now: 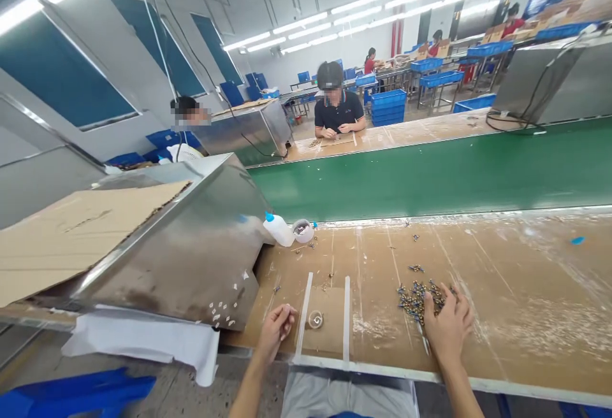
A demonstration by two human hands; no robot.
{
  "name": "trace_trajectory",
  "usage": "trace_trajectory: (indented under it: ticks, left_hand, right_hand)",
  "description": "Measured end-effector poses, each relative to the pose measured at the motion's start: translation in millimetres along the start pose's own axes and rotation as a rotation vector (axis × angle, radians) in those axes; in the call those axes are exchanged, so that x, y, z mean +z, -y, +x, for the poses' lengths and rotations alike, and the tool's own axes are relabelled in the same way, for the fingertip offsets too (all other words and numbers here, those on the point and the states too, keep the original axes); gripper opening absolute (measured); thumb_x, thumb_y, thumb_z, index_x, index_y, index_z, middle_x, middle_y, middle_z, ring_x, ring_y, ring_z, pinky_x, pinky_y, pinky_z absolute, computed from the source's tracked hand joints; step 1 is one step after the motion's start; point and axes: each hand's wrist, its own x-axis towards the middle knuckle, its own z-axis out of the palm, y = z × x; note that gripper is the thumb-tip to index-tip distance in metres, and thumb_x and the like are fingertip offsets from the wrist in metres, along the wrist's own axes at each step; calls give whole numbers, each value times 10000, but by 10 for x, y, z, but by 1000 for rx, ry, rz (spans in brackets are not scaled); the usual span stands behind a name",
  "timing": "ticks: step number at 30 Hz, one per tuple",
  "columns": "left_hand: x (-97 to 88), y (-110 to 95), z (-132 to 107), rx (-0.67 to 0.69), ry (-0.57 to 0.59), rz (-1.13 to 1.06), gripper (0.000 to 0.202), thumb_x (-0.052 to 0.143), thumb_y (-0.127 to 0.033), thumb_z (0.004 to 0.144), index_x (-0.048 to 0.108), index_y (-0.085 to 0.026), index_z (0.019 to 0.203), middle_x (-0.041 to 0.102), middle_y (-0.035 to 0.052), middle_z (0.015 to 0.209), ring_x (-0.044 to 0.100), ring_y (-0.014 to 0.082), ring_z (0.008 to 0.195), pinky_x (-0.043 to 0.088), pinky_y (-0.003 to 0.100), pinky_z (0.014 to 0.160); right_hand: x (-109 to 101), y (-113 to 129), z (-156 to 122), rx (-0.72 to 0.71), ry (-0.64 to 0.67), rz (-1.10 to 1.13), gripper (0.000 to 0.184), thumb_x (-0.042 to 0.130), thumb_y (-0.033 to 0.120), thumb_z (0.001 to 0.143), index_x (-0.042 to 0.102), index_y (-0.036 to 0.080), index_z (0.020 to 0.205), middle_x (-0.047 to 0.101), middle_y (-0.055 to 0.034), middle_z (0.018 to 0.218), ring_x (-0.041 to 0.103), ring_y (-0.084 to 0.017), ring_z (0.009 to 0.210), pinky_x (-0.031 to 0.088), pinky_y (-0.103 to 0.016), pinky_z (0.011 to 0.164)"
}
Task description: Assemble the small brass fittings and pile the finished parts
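My right hand (448, 325) rests with its fingers apart against the right side of a heap of small metal parts (417, 301) on the brown cardboard-covered bench (521, 297). A few loose parts lie scattered beyond the heap. My left hand (276, 332) hangs over the bench's front edge with its fingers curled; anything small inside them is hidden. Nearest to it is a small clear ring (315, 320), lying on a cardboard patch (323, 341) between two white strips. Behind are a white plastic bottle with a blue cap (278, 229) and a small round cup (303, 230).
A stainless steel hood (176, 252) with a cardboard sheet (81, 239) on it stands to my left. A green conveyor belt (430, 176) runs beyond the bench. Across it, a co-worker (337, 102) handles parts. Blue crates (388, 107) stand farther back.
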Motion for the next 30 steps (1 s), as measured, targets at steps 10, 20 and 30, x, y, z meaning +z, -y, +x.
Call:
trace_trajectory:
  ticks: [10,20,30]
  left_hand:
    - [277,-783,674,494,406,756,335,639,-487,826,684,-162,890,676,50,789,618,167,676,535,281,663]
    - [910,-550,905,545,532,1227,226,628,-206,904,579,-181,1123,590,132,1221,664,288,1137,514,408,999]
    - [872,-481,1047,622,435,1393,135,530,-228,983,571,-161,1093,654,153,1146,687,300,1077,539,399,919]
  right_hand:
    - [-34,-6,78,74,-48,47,851,340,696,818,508,103,1404,410,-302,1510,321,-477,1446,263,-716,1139]
    - [-341,-137,1103,198,-180,-87,776,371,494,859,403,104,1530,277,-310,1611,226,-473,1524,190,-780,1140]
    - [-255,-118,1769,247,6,-338,640,413,350,963,409,27,1515,324,-349,1594,250,-442,1534,241,-718,1170]
